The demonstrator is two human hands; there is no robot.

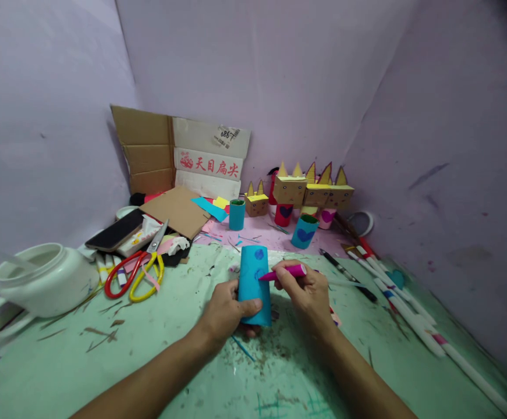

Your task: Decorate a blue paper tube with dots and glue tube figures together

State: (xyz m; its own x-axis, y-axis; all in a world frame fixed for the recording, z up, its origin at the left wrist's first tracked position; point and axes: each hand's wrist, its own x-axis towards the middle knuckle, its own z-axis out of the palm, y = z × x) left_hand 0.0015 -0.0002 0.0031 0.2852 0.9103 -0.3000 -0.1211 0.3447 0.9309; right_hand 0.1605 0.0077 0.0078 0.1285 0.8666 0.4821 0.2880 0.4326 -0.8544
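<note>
A blue paper-covered tube [250, 288] is held upright, slightly tilted, above the middle of the table by my left hand [227, 311], its thumb across the front. On the tube's face are a filled dark blue round mark near the top and a blue outline below it. My right hand [306, 291] grips a magenta marker [284, 272], and its tip meets or nearly meets the tube beside the outline. Behind stand another blue tube with a heart [304, 231] and a plain blue tube [237, 215].
Scissors [148, 262], a phone [116, 228] and a white teapot [46, 279] lie to the left. Several white markers [406, 305] and a black pen [348, 274] are at right. Cardboard heads with pointed ears [290, 191] stand at the back before a folded carton [207, 160].
</note>
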